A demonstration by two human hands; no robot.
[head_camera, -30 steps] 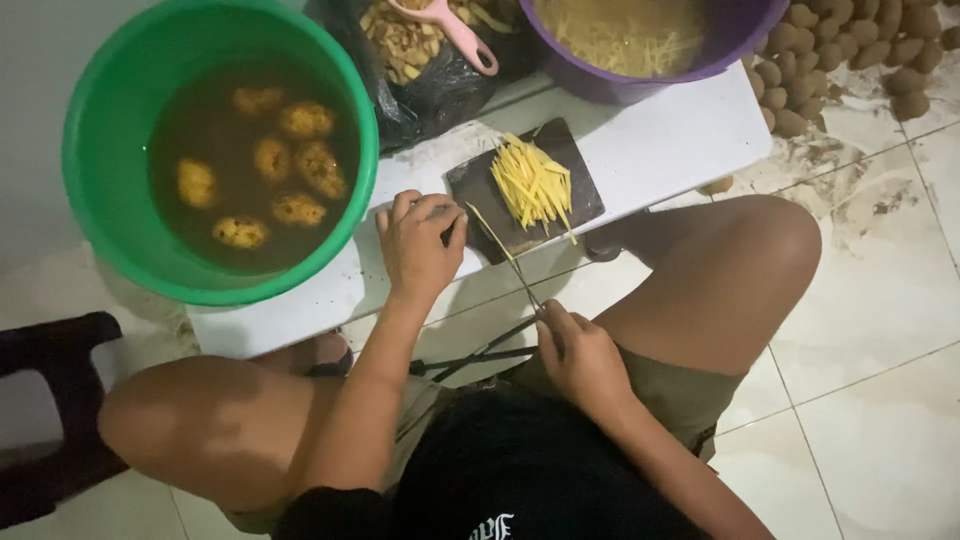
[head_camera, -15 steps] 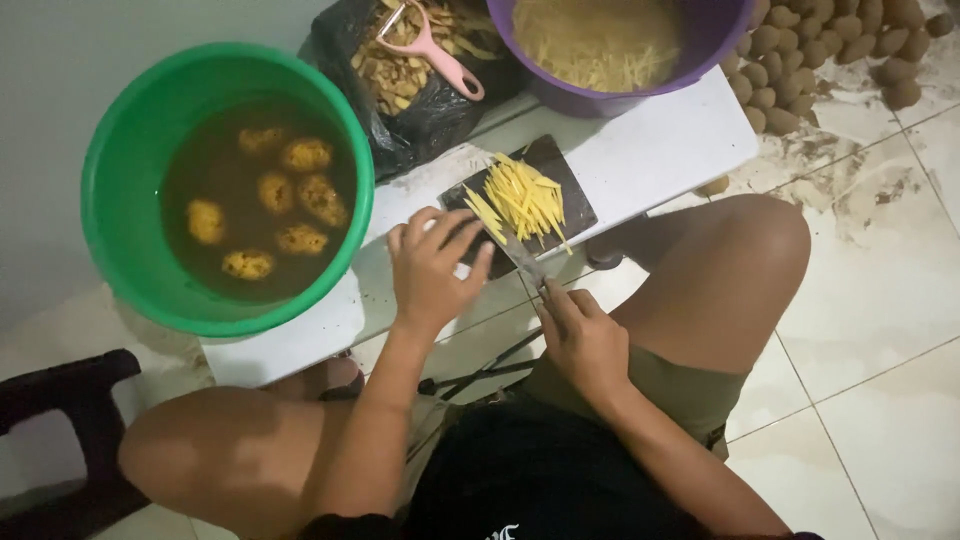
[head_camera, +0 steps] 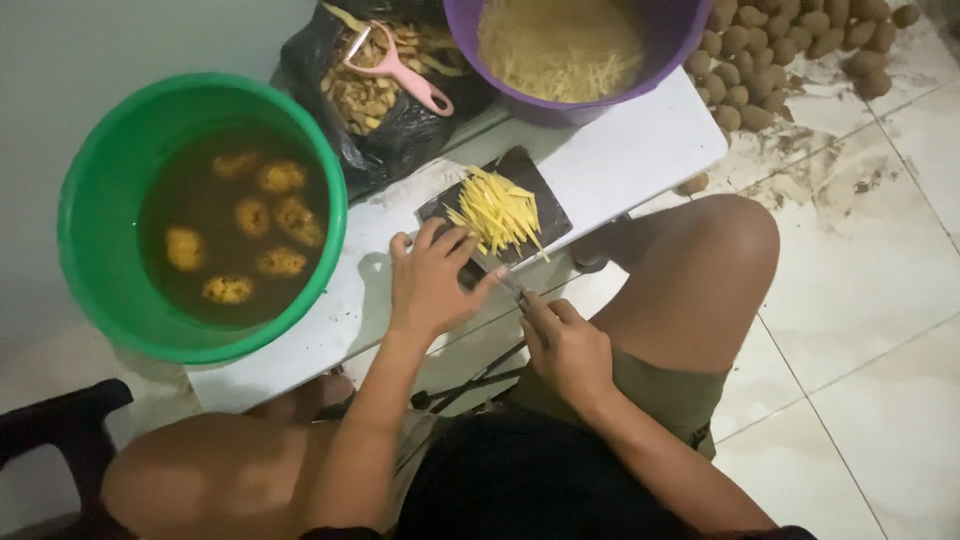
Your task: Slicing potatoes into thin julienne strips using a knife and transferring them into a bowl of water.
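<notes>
Yellow potato strips (head_camera: pixel 497 210) lie heaped on a small dark cutting board (head_camera: pixel 527 172) on the white worktop (head_camera: pixel 640 150); the left hand (head_camera: pixel 432 283) rests open, fingers spread, on the board's near edge just beside the heap; the right hand (head_camera: pixel 565 345) is closed around a knife (head_camera: pixel 508 284) whose blade points toward the strips; a green bucket (head_camera: pixel 90 215) of peeled potatoes in water stands to the left; a purple basin (head_camera: pixel 690 30) holds more strips.
</notes>
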